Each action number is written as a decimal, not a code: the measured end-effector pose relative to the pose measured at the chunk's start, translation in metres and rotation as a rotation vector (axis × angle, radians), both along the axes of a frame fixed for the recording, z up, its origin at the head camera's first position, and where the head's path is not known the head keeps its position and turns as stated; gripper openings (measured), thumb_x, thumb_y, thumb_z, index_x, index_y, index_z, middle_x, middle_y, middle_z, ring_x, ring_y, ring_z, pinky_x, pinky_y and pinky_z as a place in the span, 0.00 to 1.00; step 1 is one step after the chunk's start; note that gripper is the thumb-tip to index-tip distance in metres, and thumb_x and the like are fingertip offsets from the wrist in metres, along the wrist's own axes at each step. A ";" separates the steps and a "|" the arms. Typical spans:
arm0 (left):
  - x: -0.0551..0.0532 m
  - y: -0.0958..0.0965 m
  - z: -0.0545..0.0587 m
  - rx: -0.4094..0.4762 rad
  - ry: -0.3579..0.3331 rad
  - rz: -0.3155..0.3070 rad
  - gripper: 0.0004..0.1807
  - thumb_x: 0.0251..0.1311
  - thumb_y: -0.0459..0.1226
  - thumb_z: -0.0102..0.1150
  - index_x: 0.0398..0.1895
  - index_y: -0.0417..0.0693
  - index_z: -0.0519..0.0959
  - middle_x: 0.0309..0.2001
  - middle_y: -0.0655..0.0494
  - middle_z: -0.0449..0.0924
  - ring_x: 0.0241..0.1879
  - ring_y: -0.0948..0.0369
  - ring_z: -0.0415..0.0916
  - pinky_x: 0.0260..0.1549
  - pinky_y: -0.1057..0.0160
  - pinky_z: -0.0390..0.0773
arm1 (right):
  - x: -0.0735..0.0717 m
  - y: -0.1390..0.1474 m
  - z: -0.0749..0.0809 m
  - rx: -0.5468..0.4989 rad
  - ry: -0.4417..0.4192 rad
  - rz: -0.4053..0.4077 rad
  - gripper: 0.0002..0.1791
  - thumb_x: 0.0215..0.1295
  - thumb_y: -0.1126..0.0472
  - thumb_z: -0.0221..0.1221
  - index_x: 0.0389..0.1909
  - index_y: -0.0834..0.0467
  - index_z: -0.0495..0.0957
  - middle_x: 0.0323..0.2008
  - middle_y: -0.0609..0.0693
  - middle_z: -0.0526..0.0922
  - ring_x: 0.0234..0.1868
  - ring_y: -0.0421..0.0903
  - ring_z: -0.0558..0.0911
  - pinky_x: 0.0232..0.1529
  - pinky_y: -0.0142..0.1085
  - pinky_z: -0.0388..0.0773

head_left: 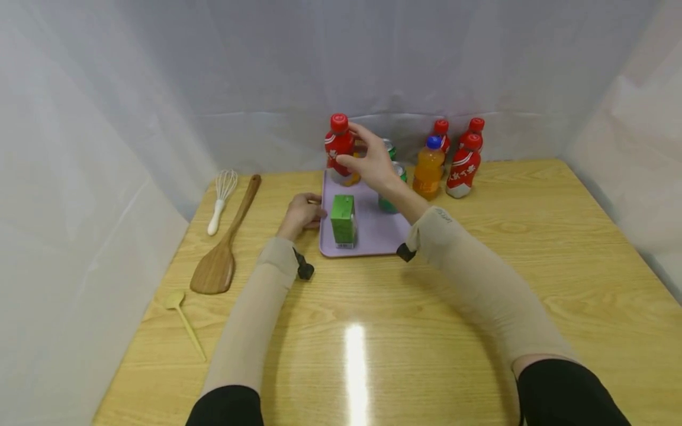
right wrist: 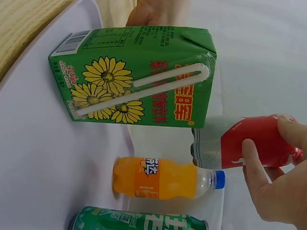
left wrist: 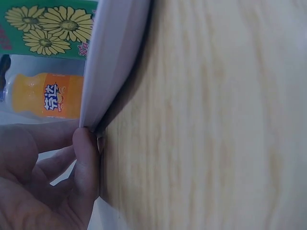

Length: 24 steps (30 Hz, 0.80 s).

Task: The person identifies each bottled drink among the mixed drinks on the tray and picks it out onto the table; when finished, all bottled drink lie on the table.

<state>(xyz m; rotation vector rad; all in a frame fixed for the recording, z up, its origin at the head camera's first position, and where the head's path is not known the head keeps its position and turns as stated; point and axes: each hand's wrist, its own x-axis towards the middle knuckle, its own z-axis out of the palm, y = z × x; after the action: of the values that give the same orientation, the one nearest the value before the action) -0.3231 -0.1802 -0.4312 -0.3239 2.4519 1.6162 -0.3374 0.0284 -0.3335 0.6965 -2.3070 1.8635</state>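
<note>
My right hand [head_left: 373,163] grips a red-labelled drink bottle [head_left: 339,145] with a red cap, upright over the back left of the lilac tray [head_left: 367,234]. In the right wrist view the bottle's base shows above the tray. My left hand [head_left: 302,214] pinches the tray's left rim between thumb and fingers. On the tray, a green drink carton [head_left: 343,219] with a straw [right wrist: 144,88] on its side stands near the front left. An orange soda bottle [right wrist: 158,178] with a blue cap stands behind it, mostly hidden in the head view. Green cans [head_left: 389,204] stand along the tray's right side.
Right of the tray stand another orange soda bottle [head_left: 428,171] and several red bottles [head_left: 463,168]. On the left lie a whisk [head_left: 220,201], a wooden spatula [head_left: 215,266] and a yellow spoon [head_left: 183,319]. A white sheet [head_left: 266,77] hangs behind the table.
</note>
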 end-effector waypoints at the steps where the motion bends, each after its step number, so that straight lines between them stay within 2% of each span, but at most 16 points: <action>1: 0.000 0.000 0.000 0.001 0.000 0.001 0.30 0.65 0.25 0.62 0.72 0.38 0.73 0.57 0.36 0.82 0.41 0.58 0.82 0.43 0.64 0.90 | 0.001 0.002 0.000 -0.011 0.003 -0.005 0.38 0.69 0.64 0.69 0.78 0.53 0.68 0.69 0.56 0.77 0.63 0.55 0.80 0.61 0.48 0.86; 8: 0.000 0.001 -0.001 -0.004 0.011 0.000 0.29 0.65 0.25 0.62 0.70 0.38 0.74 0.54 0.38 0.82 0.37 0.61 0.81 0.39 0.67 0.90 | 0.006 0.018 0.004 -0.093 0.031 -0.030 0.36 0.67 0.62 0.71 0.75 0.50 0.72 0.66 0.54 0.80 0.59 0.52 0.82 0.50 0.39 0.89; 13: 0.000 0.001 -0.001 -0.014 -0.005 -0.002 0.29 0.66 0.26 0.63 0.71 0.39 0.74 0.57 0.37 0.82 0.40 0.59 0.82 0.39 0.66 0.89 | 0.011 0.032 0.007 -0.078 0.064 -0.038 0.36 0.68 0.60 0.70 0.76 0.49 0.71 0.66 0.54 0.79 0.59 0.52 0.81 0.46 0.34 0.89; 19: -0.002 -0.001 0.000 -0.023 -0.023 -0.007 0.28 0.68 0.28 0.63 0.71 0.41 0.74 0.60 0.38 0.82 0.46 0.55 0.83 0.45 0.63 0.90 | 0.016 0.047 0.006 -0.075 0.116 -0.087 0.36 0.68 0.59 0.71 0.75 0.48 0.72 0.66 0.54 0.79 0.55 0.49 0.81 0.46 0.30 0.86; 24: -0.003 -0.001 0.000 -0.016 -0.040 -0.007 0.28 0.69 0.28 0.63 0.72 0.41 0.74 0.60 0.38 0.81 0.47 0.55 0.82 0.51 0.58 0.89 | 0.018 0.061 0.002 -0.099 0.141 -0.126 0.36 0.67 0.60 0.71 0.75 0.49 0.73 0.63 0.55 0.80 0.53 0.48 0.81 0.47 0.30 0.86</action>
<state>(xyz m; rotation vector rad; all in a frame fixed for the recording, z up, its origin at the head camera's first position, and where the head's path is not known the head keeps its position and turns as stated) -0.3261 -0.1815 -0.4313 -0.3457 2.4349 1.5728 -0.3195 0.0891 -0.3312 0.6328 -2.1056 1.7977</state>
